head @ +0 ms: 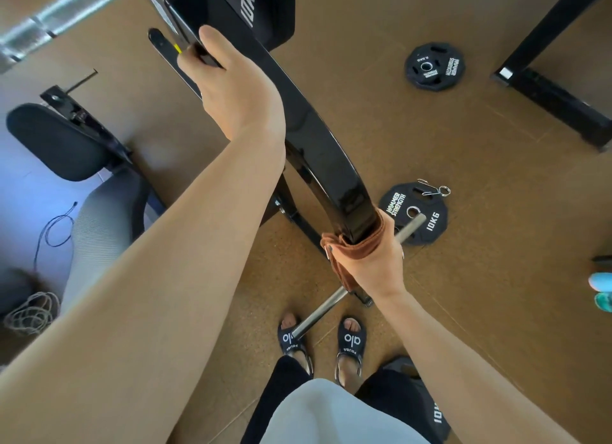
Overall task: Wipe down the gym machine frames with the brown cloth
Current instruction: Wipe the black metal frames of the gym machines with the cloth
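The right hand grips the brown cloth, fingers curled round it and the lower end of the curved black frame arm. Higher up, the left hand holds the same arm, fingers wrapped behind it.

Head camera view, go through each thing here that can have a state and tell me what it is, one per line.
Brown cloth: wrapped round the lower end of the black frame arm, held there.
Right hand: grips the cloth around the arm.
Left hand: holds the upper part of the arm.
Black frame arm: glossy, slanted.
10 kg plate: flat on floor.
Small plate: flat on floor.
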A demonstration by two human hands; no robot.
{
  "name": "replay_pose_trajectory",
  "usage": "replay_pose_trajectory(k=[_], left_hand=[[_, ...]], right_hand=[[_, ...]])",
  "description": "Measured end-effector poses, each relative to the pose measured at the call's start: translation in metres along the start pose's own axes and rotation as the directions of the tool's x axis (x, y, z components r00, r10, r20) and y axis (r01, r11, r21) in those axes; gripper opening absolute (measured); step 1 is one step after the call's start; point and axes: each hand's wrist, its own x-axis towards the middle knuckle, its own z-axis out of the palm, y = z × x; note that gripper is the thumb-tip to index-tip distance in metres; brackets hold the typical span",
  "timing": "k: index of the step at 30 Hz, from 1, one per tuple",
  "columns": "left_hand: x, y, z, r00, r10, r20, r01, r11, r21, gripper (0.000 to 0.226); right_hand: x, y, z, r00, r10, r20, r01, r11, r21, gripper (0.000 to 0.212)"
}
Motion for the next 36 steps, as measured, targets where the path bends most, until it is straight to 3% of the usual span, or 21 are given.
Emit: replay_pose_trajectory(k=[3, 5, 15, 24, 30, 36], left_hand=[[-0.001, 0.003, 0.0, 1.0, 0.005, 0.004, -0.005, 1.0, 0.018, 0.018], [-0.001, 0.006, 0.0, 1.0, 0.001, 0.012, -0.002, 1.0, 0.023, 0.02], [-0.004, 0.012, -0.004, 0.999, -0.019, 0.027, 0.018, 0.999, 0.048, 0.033], [0.002, 0.018, -0.01, 0.993, -0.062, 0.1, 0.048, 0.99, 0.136, 0.016], [0.008, 0.025, -0.025, 0.964, -0.089, 0.252, 0.055, 0.988, 0.141, 0.015], [0.037, 0.042, -0.064, 0.827, -0.192, 0.529, 0.011, 0.945, 0.325, 0.025]], right_hand=[[-0.004, 0.015, 0.0, 0.991, 0.123, 0.053, -0.122, 0.992, -0.028, 0.083], [-0.003, 0.017, -0.002, 0.991, 0.121, 0.059, -0.118, 0.992, -0.052, 0.081], [0.014, -0.064, -0.012, 0.976, -0.218, -0.001, 0.213, 0.953, -0.217, 0.078], [0.046, -0.158, -0.02, 0.958, -0.166, 0.234, 0.266, 0.817, -0.511, 0.076], [0.084, -0.215, -0.006, 0.918, -0.037, 0.396, 0.301, 0.716, -0.63, 0.075], [0.115, -0.253, 0.021, 0.906, -0.046, 0.421, 0.327, 0.708, -0.626, 0.063]])
